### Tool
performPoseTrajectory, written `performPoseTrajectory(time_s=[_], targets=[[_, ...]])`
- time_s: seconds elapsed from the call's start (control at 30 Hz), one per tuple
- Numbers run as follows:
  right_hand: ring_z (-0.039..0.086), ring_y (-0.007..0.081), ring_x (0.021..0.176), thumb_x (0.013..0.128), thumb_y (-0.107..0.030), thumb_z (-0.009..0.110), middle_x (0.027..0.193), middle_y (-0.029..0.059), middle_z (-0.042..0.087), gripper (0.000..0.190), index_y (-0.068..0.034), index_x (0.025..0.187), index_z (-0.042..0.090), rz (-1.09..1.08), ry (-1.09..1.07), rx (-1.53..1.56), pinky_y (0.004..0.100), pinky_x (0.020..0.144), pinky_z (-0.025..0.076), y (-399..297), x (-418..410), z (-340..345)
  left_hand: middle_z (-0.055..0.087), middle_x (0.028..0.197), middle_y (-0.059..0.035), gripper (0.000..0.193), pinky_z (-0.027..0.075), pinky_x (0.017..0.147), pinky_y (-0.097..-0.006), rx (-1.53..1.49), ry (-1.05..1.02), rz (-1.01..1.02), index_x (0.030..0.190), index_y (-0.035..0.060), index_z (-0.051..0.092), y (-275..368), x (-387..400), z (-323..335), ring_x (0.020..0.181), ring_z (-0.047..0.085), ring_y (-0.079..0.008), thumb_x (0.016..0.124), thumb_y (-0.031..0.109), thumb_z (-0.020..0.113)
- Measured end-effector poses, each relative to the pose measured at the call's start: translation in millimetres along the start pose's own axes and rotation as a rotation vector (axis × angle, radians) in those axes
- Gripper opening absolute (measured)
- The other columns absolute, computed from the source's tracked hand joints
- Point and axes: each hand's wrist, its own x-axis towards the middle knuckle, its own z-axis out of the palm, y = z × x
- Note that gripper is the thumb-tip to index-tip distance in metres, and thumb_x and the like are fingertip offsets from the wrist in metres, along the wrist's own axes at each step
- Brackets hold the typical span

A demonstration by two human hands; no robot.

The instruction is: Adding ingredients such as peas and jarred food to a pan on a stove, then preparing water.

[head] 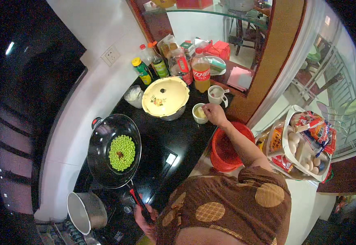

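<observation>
My left hand grips the red and black handle of a dark wok. Green peas or shelled beans lie in the middle of the wok, with a small reddish-brown heap of seasoning on top. Over a small white cup, my right hand has its fingers pinched together at the rim. Pale yellow contents show inside this cup. Whether a small spoon is between those fingers is hidden. Just behind it stands a white mug with a spoon handle sticking out.
A pot with a cream enamel lid stands behind the wok, before several bottles. An aluminium pot is at the near left. Below my right forearm is a red bucket. A rack with eggs and packets stands right.
</observation>
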Motion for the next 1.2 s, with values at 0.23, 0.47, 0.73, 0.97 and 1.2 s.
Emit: performPoseTrajectory(time_s=[0.23,0.47,0.73,0.97,1.2], targets=[[0.063,0.0246,0.068,0.084,-0.021,0.052,0.076,0.0154,0.064,0.025,0.001,0.09,0.063,0.13,0.006,0.147,0.0345,0.064,0.048,-5.8,-8.4,8.9,0.048,0.065,-0.0015,0.05,0.034,0.046,-0.0246,0.081,-0.068,0.009,0.128,0.0037,0.039,0.5,0.4,4.7,0.051,0.041,-0.0118,0.09,0.036,0.046],[0.054,0.011,0.055,0.087,-0.019,0.05,0.066,0.0047,0.06,0.025,0.002,0.088,0.064,0.434,0.095,0.509,0.0256,0.052,0.043,1.0,-15.6,8.6,0.05,0.07,-0.0034,0.053,0.038,0.047,-0.0258,0.068,-0.177,-0.022,0.131,0.003,0.033,1.7,2.2,-3.1,0.056,0.045,-0.0122,0.091,0.036,0.045],[0.054,0.0097,0.054,0.082,-0.018,0.053,0.066,0.0061,0.061,0.024,0.003,0.084,0.065,0.679,0.279,0.776,0.023,0.048,0.041,-0.8,-22.6,-2.8,0.05,0.063,-0.0036,0.047,0.038,0.04,-0.0279,-0.038,-0.027,-0.025,0.13,0.0065,0.035,1.1,-3.4,13.1,0.044,0.043,-0.0142,0.091,0.033,0.042],[0.047,0.0079,0.049,0.085,-0.014,0.05,0.064,0.0043,0.056,0.02,0.003,0.086,0.061,0.706,0.327,0.909,0.0216,0.042,0.034,6.9,-24.5,-4.4,0.052,0.062,-0.0062,0.043,0.036,0.038,-0.0296,-0.023,0.007,-0.003,0.127,0.0042,0.038,-2.5,-1.7,8.6,0.04,0.041,-0.0154,0.093,0.031,0.038],[0.048,0.0095,0.048,0.083,-0.015,0.052,0.063,0.0047,0.057,0.02,0.002,0.083,0.063,0.632,0.357,0.836,0.0234,0.043,0.036,9.8,-22.9,-6.4,0.053,0.065,-0.0077,0.045,0.037,0.041,-0.0315,0.0,-0.115,-0.022,0.129,0.006,0.036,-7.6,3.6,-2.0,0.04,0.042,-0.0167,0.093,0.032,0.037]])
